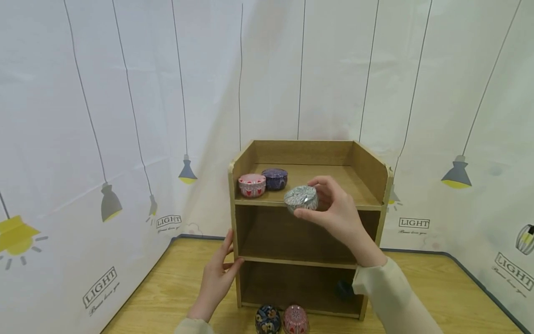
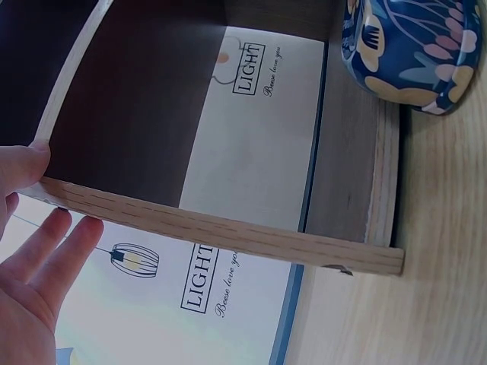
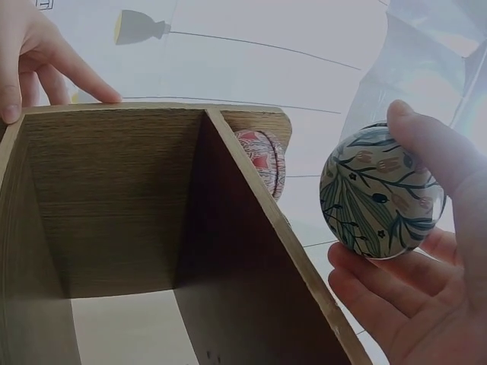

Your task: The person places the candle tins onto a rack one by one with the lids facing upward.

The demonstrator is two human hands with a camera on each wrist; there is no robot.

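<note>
My right hand (image 1: 329, 208) grips a round white tin with a dark leaf pattern (image 1: 301, 198) (image 3: 378, 192) at the front edge of the top shelf of a small wooden shelf unit (image 1: 371, 174). On that top shelf stand a pink tin (image 1: 252, 185) and a purple tin (image 1: 275, 178). My left hand (image 1: 219, 273) (image 2: 30, 251) rests with straight fingers against the unit's left side panel (image 2: 221, 228), thumb on its front edge. A dark blue flowered tin (image 1: 267, 319) (image 2: 407, 49) and a pink patterned tin (image 1: 295, 319) sit on the table in front of the unit.
The unit stands on a wooden table (image 1: 438, 287) against a white curtain printed with lamps (image 1: 125, 116). A dark tin (image 1: 344, 289) sits inside the bottom shelf at the right, partly hidden by my right sleeve (image 1: 392, 297). The middle shelf looks bare.
</note>
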